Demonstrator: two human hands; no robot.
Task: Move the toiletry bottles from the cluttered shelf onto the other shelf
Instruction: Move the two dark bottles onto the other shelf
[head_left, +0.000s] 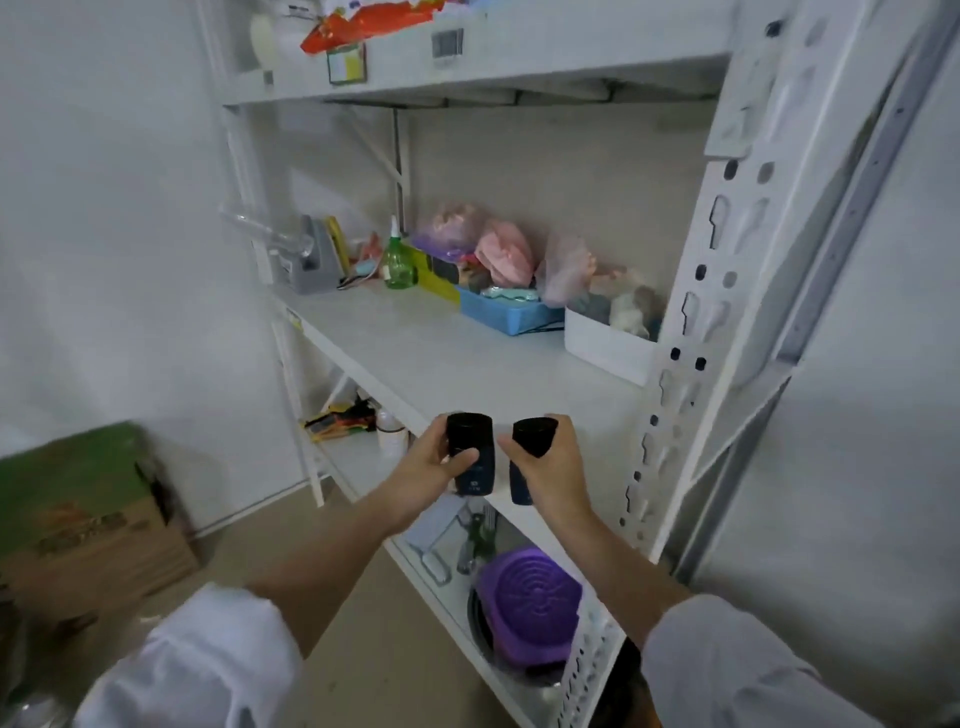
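Observation:
My left hand (426, 470) grips a dark bottle with a black cap (470, 447), held upright in front of the middle shelf (415, 353). My right hand (550, 470) grips a second dark bottle with a black cap (532, 436), tilted slightly, right beside the first. Both bottles hover just at the front edge of the middle shelf, above the lower shelf (358, 457). A green spray bottle (400, 262) stands at the back of the middle shelf.
Along the back of the middle shelf sit a grey device (317, 260), a blue basket (511, 312), a white bin (608, 343) and plastic bags. A purple lid (530, 597) and utensils lie on the lower shelf. A cardboard box (88, 519) stands on the floor left.

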